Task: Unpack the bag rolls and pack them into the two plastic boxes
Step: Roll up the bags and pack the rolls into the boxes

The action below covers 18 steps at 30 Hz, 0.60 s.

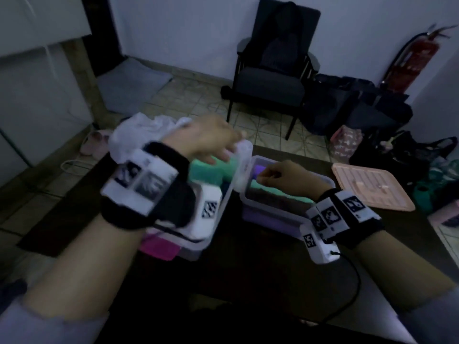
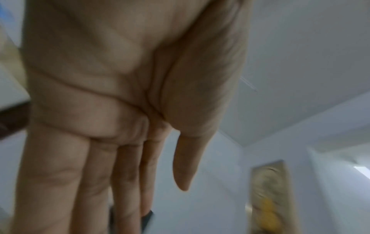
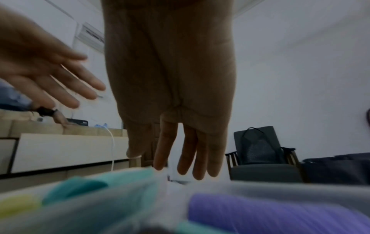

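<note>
Left hand [image 2: 112,88] fingers straight, holding nothing, above left box [image 1: 221,194] of green rolls [image 1: 213,167]. Right hand [image 1: 285,177] fingers extended, empty, over right box [image 1: 270,212] with purple roll [image 3: 270,212]. Pink lid [image 1: 372,184] beside on table [image 1: 248,274].

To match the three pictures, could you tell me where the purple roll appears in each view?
Head: purple roll at centre, in the right box, just left of the right hand.
Left wrist: not in it.
Right wrist: bottom right, below the fingers.
Shared landmark: the dark chair.
</note>
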{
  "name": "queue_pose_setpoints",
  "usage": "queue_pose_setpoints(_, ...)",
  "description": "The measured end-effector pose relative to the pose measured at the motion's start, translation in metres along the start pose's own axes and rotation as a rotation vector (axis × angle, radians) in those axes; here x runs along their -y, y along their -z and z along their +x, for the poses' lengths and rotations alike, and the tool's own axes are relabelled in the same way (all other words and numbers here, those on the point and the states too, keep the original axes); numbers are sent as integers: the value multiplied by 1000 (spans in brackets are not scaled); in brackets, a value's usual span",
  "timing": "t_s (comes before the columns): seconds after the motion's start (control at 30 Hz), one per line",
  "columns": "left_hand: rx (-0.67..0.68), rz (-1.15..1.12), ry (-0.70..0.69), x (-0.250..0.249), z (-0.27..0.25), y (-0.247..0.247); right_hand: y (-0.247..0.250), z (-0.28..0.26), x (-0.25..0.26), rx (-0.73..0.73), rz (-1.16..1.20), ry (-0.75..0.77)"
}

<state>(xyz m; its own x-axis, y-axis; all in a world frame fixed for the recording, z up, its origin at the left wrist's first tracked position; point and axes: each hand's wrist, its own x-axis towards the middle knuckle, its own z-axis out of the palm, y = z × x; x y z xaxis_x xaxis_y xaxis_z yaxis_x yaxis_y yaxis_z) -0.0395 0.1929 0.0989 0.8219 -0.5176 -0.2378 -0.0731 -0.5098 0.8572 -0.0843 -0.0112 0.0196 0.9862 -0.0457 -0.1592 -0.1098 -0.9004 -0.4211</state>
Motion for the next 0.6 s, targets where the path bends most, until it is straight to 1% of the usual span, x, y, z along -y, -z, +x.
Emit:
queue_pose_setpoints(0.1, -148, -80, 38, -6, 21, 65, 24, 31, 29, -47, 26, 120)
queue_pose_setpoints(0.17, -242, -99, 93, 5, 44, 98, 41, 57, 53, -55, 49, 167)
queue_pose_setpoints(0.23, -294, -92, 165, 25, 68, 122, 55, 85, 78, -62, 63, 203)
queue_pose_setpoints(0.3, -311, -44, 236, 46, 89, 135, 63, 118, 101, -60, 24, 258)
queue_pose_setpoints(0.4, -276, 45, 326, 77, 119, 136, 65, 170, 130, -21, -2, 306)
queue_pose_setpoints(0.47, -263, 100, 343, 98, 138, 132, 62, 204, 144, -3, -29, 317)
queue_pose_setpoints(0.6, -251, 100, 349, 134, 171, 131, 48, 269, 159, 49, -141, 332)
